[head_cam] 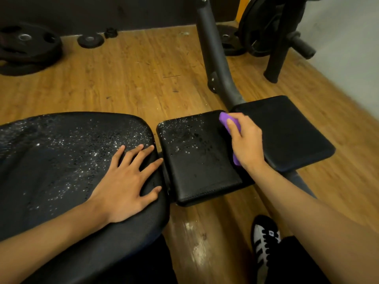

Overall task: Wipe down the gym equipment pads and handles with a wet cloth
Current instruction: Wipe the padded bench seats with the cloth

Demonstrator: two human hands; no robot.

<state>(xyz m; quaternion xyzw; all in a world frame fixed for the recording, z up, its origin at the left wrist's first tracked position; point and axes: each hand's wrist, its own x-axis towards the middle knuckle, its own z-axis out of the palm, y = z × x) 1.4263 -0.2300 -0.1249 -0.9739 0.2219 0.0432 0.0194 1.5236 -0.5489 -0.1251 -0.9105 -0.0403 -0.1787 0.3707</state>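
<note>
Left hand: fingers spread and straight, pressing flat on the droplet-speckled big bench pad, holding nothing.
Right hand: fingers curled round the purple cloth.
Purple cloth: under the right hand on the right edge of the small middle pad, well apart from the left hand.
</note>
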